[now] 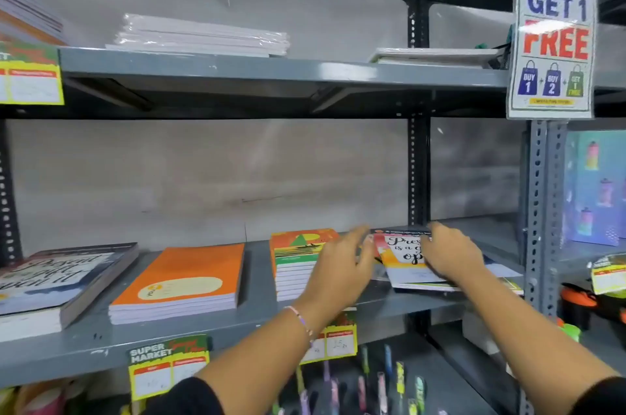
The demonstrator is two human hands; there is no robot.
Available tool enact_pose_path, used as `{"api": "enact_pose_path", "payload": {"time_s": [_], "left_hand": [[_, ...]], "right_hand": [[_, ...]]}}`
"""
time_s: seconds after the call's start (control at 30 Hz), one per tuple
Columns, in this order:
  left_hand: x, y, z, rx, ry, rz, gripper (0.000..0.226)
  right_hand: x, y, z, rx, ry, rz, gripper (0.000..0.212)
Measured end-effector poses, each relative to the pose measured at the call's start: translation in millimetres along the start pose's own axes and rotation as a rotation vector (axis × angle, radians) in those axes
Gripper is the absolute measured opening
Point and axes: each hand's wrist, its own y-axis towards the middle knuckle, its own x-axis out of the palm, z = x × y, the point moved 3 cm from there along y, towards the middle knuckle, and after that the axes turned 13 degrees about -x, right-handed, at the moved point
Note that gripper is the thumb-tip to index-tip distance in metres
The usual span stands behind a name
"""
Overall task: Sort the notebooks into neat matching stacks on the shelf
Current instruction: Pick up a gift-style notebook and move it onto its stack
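Note:
On the grey middle shelf (pixel 257 316) lie several stacks: lettered dark-edged notebooks (pixel 50 279) at the left, orange notebooks (pixel 179 282), and a tall stack with a green and orange cover (pixel 294 255). To the right sits a loose pile of notebooks with a lettered pink and yellow cover (pixel 403 255). My right hand (pixel 450 255) rests flat on that pile, fingers spread. My left hand (pixel 342 265) hovers between the tall stack and the pile, fingers apart, its fingertips near the pile's left edge. Whether either hand grips a notebook is unclear.
The upper shelf (pixel 271 70) holds wrapped white pads (pixel 203 36) and a thin packet (pixel 437 57). A "Buy 2 Get 1 Free" sign (pixel 552 31) hangs on the right upright post (pixel 542 211). Price tags (pixel 169 367) hang below; pens (pixel 372 384) stand beneath the shelf.

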Motion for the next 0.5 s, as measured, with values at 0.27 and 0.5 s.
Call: {"api": "enact_pose_path", "payload": {"time_s": [0.27, 0.5], "left_hand": [[66, 18, 31, -0.6, -0.166, -0.29, 0.006], [76, 15, 11, -0.716, -0.448, -0.266, 0.015]], "right_hand": [[13, -30, 63, 0.054, 0.086, -0.308, 0.06], [-18, -42, 77, 0.335, 0.495, -0.088, 0.047]]}}
